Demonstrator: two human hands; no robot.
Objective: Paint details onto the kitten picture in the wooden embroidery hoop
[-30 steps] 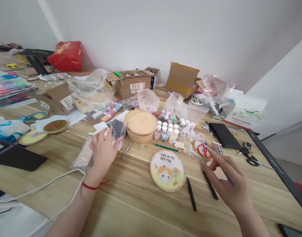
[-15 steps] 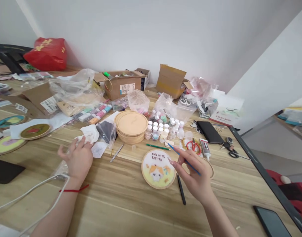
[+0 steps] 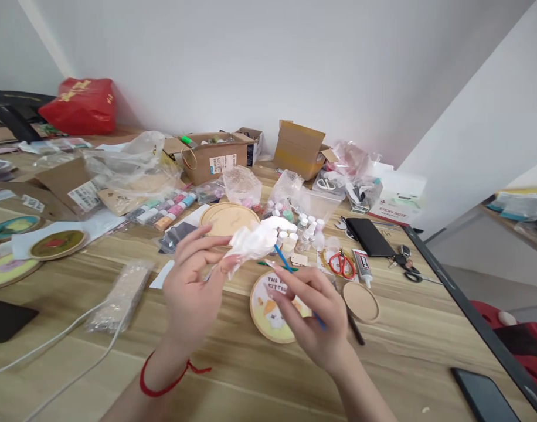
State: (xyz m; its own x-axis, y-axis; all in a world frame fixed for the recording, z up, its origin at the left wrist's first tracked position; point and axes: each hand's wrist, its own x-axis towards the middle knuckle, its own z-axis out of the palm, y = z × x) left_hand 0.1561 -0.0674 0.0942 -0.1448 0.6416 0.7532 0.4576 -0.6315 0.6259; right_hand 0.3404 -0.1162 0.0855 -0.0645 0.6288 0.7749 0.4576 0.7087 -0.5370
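My left hand [image 3: 198, 278] pinches a crumpled white tissue [image 3: 253, 241] between thumb and fingers, raised over the table. Between the fingers of my right hand [image 3: 315, 308] is a thin blue paintbrush [image 3: 282, 256]; its tip meets the tissue and is hidden by it. Below my right hand lies a round wooden-rimmed plaque [image 3: 256, 316] with a white and orange kitten, a yellow ground and dark lettering, partly covered by the fingers. A green pencil [image 3: 265, 263] shows just behind it. To the right are a black pen-like tool [image 3: 355, 328] and a plain round wooden disc [image 3: 360, 302].
Behind the hands stand stacked wooden discs [image 3: 216, 218] and several white-capped small jars [image 3: 310, 225]. A glue tube [image 3: 362, 266], red scissors [image 3: 342, 265] and a black notebook [image 3: 369, 237] lie at right. A phone [image 3: 483, 392] is at front right, a white cable [image 3: 81, 363] at left.
My left hand has lifted the tissue from the table and brought it right, to the brush. My right hand has moved slightly left and down with the paintbrush. The black tool has shifted right.
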